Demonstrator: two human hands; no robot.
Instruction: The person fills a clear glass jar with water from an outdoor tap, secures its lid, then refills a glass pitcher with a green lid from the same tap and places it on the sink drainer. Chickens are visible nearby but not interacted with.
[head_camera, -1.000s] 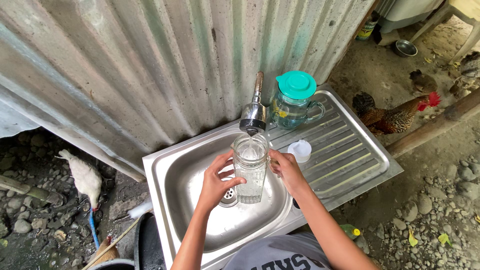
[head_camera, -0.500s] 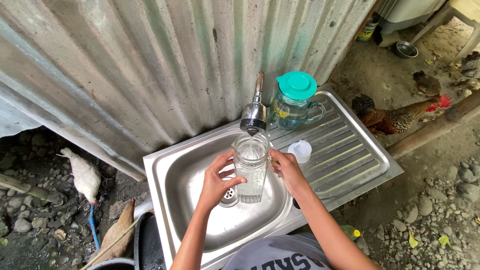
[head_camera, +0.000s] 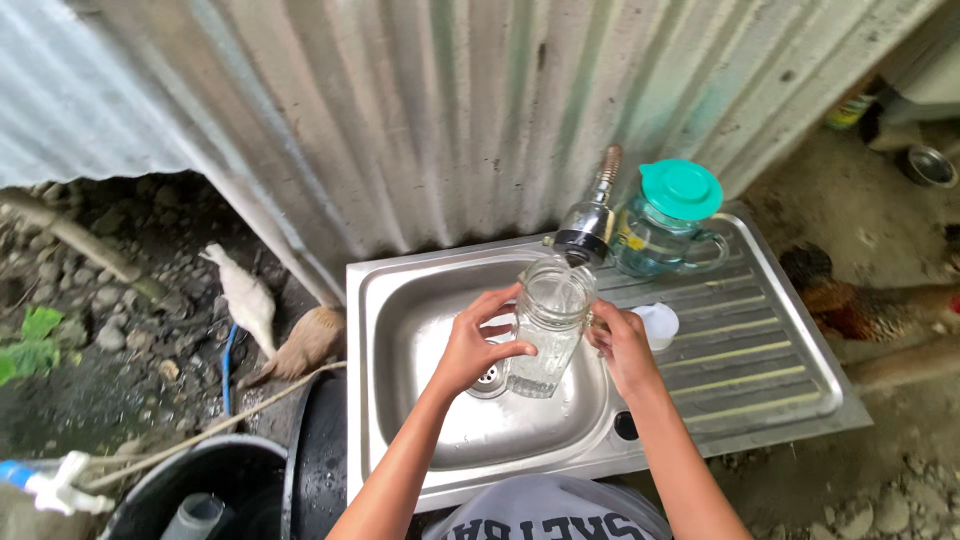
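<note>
1. Left hand (head_camera: 475, 345) and right hand (head_camera: 622, 345) both grip a clear ribbed glass jar (head_camera: 548, 325) from opposite sides.
2. The jar sits tilted over the stainless steel sink basin (head_camera: 420, 300), its mouth just under the chrome tap head (head_camera: 583, 236).
3. A teal-lidded glass pitcher (head_camera: 668, 220) stands on the ridged drainboard (head_camera: 760, 350), near a white cap (head_camera: 660, 322).

Steel sink unit (head_camera: 720, 400) w/ basin at left, ribbed drainboard at right, set against corrugated metal wall. On drainboard: glass pitcher (head_camera: 665, 232) w/ teal lid at back corner, small white cap (head_camera: 658, 324) just beside basin edge. Basin has drain (head_camera: 489, 377) at bottom. Tap (head_camera: 588, 222) sits over basin's back rim, near pitcher.
</note>
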